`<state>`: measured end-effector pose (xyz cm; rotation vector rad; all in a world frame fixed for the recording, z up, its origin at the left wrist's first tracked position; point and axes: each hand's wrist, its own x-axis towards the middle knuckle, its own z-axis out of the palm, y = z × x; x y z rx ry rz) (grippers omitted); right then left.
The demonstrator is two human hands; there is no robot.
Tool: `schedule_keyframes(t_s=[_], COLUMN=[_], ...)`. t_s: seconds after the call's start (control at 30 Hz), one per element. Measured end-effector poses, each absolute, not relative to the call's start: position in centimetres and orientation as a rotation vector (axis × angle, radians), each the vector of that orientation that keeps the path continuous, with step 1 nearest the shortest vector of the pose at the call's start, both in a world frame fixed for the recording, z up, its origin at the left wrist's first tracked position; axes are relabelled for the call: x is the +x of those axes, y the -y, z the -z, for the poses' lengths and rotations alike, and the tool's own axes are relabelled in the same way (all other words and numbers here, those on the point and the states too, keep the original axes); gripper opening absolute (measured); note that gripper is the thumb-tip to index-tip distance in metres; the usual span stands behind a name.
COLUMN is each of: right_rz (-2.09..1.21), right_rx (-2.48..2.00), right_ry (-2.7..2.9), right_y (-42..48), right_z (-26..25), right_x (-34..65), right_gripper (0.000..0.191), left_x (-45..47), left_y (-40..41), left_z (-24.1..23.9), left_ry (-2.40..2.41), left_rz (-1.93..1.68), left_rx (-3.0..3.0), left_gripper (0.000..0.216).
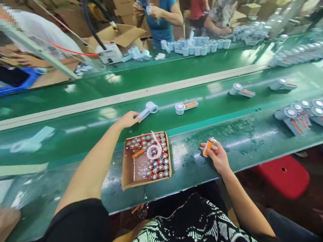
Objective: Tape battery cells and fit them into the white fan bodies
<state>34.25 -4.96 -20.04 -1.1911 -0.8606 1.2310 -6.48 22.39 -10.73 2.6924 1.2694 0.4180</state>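
My left hand (pixel 129 120) reaches out over the green conveyor belt (pixel 106 124) and grips the handle of a white hand-held device (pixel 148 110) lying on it. My right hand (pixel 217 155) rests on the near green bench and pinches an orange battery (pixel 208 147) between its fingers. Between my arms sits an open cardboard box (pixel 128 168) with several orange batteries standing on end and a white ring-shaped part (pixel 153 152) on top.
More white devices lie along the belt (pixel 186 107) (pixel 241 90) (pixel 282 84), and a cluster waits at the right (pixel 297 114). Across the line other people handle parts near a row of white pieces (pixel 199 45). A red stool (pixel 284 174) stands at the lower right.
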Motion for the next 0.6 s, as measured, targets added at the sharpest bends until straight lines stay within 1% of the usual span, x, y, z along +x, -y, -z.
schedule_keyframes(t_s=[0.1, 0.2, 0.33, 0.4, 0.47, 0.57, 0.6], right_rz=[-1.215, -1.212, -1.225, -1.244, -1.256, -1.254, -1.256], right_rx=[-1.188, -1.183, -1.189, -1.174, -1.158, -1.142, -1.130], right_ry=[0.885, 0.871, 0.854, 0.849, 0.827, 0.775, 0.763], right_y=[5.1, 5.2, 5.0, 4.8, 4.6, 4.6, 4.7], right_z=[20.3, 20.2, 20.4, 20.6, 20.7, 20.8, 20.7], right_x=[34.4, 34.2, 34.1, 34.1, 34.1, 33.9, 33.7], right_gripper=[0.053, 0.056, 0.059, 0.060, 0.063, 0.065, 0.066], left_x=[-8.9, -8.9, -7.8, -6.1, -3.4, 0.9, 1.8], left_y=[-24.2, -25.3, -25.5, -25.4, -25.2, -24.6, -24.1], left_z=[11.2, 10.1, 6.8, 6.1, 6.7, 8.8, 9.5], left_ry=[-1.604, -1.680, -1.647, -1.556, -1.428, -1.295, -1.265], left_rz=[-0.333, -0.373, -0.532, -0.547, -0.469, -0.271, -0.218], left_rx=[2.336, 2.117, 2.081, 2.199, 2.341, 2.458, 2.482], left_gripper=[0.034, 0.033, 0.064, 0.072, 0.065, 0.038, 0.032])
